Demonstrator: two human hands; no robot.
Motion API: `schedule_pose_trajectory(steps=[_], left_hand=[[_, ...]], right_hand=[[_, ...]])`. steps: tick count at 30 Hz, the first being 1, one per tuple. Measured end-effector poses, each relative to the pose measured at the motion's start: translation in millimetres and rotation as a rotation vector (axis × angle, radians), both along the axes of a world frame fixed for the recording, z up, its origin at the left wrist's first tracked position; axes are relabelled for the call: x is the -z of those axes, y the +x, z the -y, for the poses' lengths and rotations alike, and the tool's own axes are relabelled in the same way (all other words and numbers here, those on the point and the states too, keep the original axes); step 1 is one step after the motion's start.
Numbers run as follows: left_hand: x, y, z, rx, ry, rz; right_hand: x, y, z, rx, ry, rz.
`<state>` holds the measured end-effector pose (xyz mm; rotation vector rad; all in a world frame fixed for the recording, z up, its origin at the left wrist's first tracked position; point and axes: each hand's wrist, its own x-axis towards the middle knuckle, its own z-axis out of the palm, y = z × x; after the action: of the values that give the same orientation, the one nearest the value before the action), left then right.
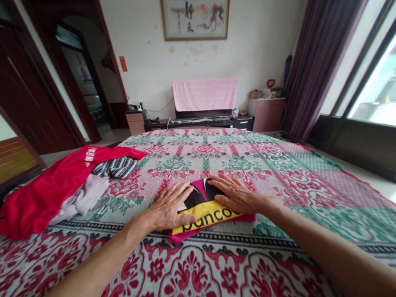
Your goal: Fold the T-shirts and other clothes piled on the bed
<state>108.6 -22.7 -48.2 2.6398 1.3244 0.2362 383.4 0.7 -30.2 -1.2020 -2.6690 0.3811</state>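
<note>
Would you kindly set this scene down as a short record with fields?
Hands: left hand and right hand, lying flat on the folded cloth
Cloth colours: black, magenta and yellow
Lettering: dark on yellow, partly covered
Surface: floral bedspread
Pile at left: red garment, black-and-white cloth, pale cloth
Background: pink cloth, framed picture

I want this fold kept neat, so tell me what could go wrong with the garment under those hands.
The left hand and right hand lie on the folded garment; sliding them apart might shift its layers. Its magenta edge juts unevenly below the yellow band, so the fold could look crooked. The red garment overlaps the pale garment; pulling one might drag the other.
</note>
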Motion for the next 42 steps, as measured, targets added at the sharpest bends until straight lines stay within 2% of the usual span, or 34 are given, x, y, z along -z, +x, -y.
schedule_pose_trajectory(steps=[7,12,15,18,20,26,32,36,42], left_hand=[[2.3,1,-2,-0.005,-0.005,-0.014],[4.4,2,-6,0.0,0.018,0.045],[5.2,2,-3,-0.011,0.084,0.153],[3.6,-2,7,-0.031,0.151,0.294],[1.3,-7,16,-0.038,0.14,0.367],[-7.8,-28,37,-0.051,-0.144,0.503],[-19.5,-35,41,-0.003,-0.343,0.382],[-21.3,-31,44,-0.003,-0.337,0.319],[-18.3,-26,43,0.0,-0.204,0.344]], right_hand=[[12.5,-2,-1,-0.005,0.115,-0.084],[19.3,0,2,-0.013,0.335,-0.335],[23.7,9,7,0.026,0.381,-0.502],[26.1,27,14,0.059,0.316,-0.6],[27.7,42,20,0.078,0.233,-0.615],[29.6,68,33,0.123,0.01,-0.62],[16.0,70,37,0.054,-0.098,-0.486],[14.3,71,35,0.066,-0.099,-0.42],[12.8,72,34,0.061,-0.085,-0.357]])
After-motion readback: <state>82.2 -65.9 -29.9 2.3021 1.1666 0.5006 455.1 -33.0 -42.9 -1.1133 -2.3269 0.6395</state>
